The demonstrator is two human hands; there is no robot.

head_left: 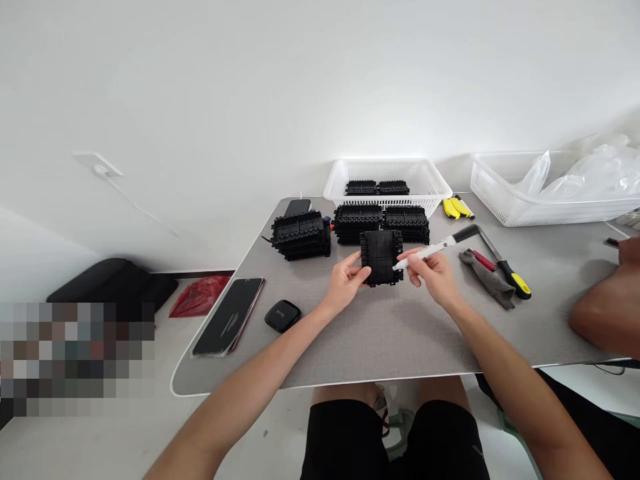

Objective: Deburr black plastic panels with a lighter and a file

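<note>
My left hand grips a black rectangular plastic part with toothed side edges by its lower left, tilted up above the table. My right hand is closed round a white marker pen with a black far end. The pen's pale tip points at the lower right edge of the part, and whether it touches I cannot tell. Just behind stand stacks of similar black parts: a left stack, a middle stack and a right stack.
A white basket holds more black parts; another basket holds clear plastic bags. To the right lie a yellow-and-black handled tool, a grey cloth and a yellow tool. A phone and black case lie left. Another person's arm rests at right.
</note>
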